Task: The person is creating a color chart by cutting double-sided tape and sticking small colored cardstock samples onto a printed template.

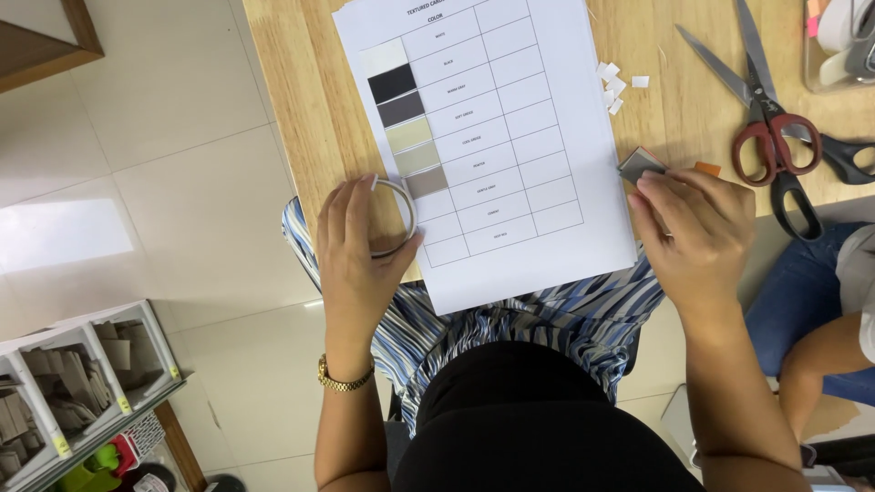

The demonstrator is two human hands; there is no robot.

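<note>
A white sheet with a printed grid (510, 137) lies on the wooden table (301, 100). Several colour swatches run down its left column, from white through black and grey to taupe (427, 180). My left hand (360, 246) grips a roll of white tape (401, 214) at the sheet's left edge, beside the lowest swatch. My right hand (697, 228) holds a small grey card piece (640, 165) at the sheet's right edge. A small orange piece (707, 169) lies just beyond my fingers.
Red-handled scissors (775, 137) and black-handled scissors (838, 155) lie at the right. Small white scraps (615, 84) sit near the sheet's right side. A clear container (838, 46) is at the far right. Another person's arm and jeans (811, 310) are at right. Shelving with cardboard pieces (82, 383) stands on the floor at left.
</note>
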